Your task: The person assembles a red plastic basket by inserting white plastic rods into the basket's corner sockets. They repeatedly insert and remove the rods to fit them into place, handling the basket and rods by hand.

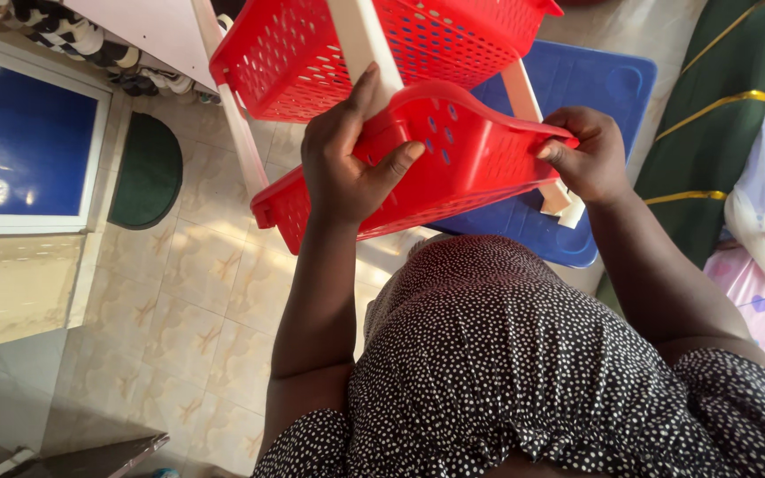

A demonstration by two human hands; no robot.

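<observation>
Both hands grip the lower red perforated plastic basket (453,168) of a white-posted rack (360,40): left hand (343,159) closed over its near rim, right hand (586,159) pinching its right corner. Seating it level likely calls for aligning it with the posts, below the upper red basket (312,53).

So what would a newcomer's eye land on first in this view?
The bright red perforated plastic basket at centre, gripped on its rim by the left hand and the right hand. Just above it sits a second red basket of the same kind on a cream rack frame. Behind them a blue plastic lid lies on the tiled floor.
</observation>
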